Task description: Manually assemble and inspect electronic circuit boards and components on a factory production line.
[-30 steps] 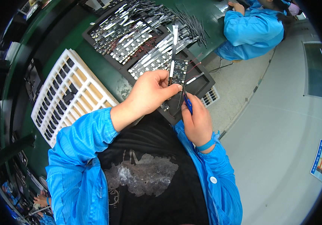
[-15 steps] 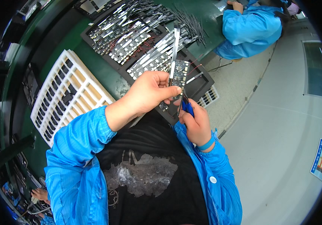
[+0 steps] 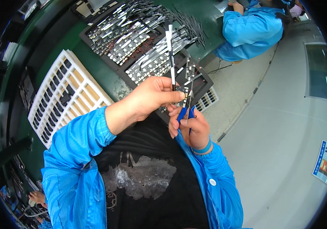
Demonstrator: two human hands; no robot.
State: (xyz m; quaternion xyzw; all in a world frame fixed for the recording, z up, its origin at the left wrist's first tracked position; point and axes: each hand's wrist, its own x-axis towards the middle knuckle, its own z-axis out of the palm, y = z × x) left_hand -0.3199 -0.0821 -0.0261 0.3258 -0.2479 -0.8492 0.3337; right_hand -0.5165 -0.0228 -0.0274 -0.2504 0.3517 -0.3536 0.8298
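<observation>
My left hand pinches a small black circuit board between thumb and fingers. A long black-and-white flat strip rises from the pinched board. Beyond my left thumb, a section with silvery parts stands up; whether it is part of the same board I cannot tell. My right hand is closed around blue-handled pliers just right of the board. Their handles are spread and their metal end is near the board's edge. The exact jaw shape is too small to make out.
Black trays of boards with strips lie ahead on the green table, with loose dark strips beyond. A white slotted rack holds black pieces at left; another rack sits at right. A person in blue sits far right.
The board has tilted, turning its face away. My right hand has shifted slightly left and down, and the pliers' blue handles now show spread apart.
</observation>
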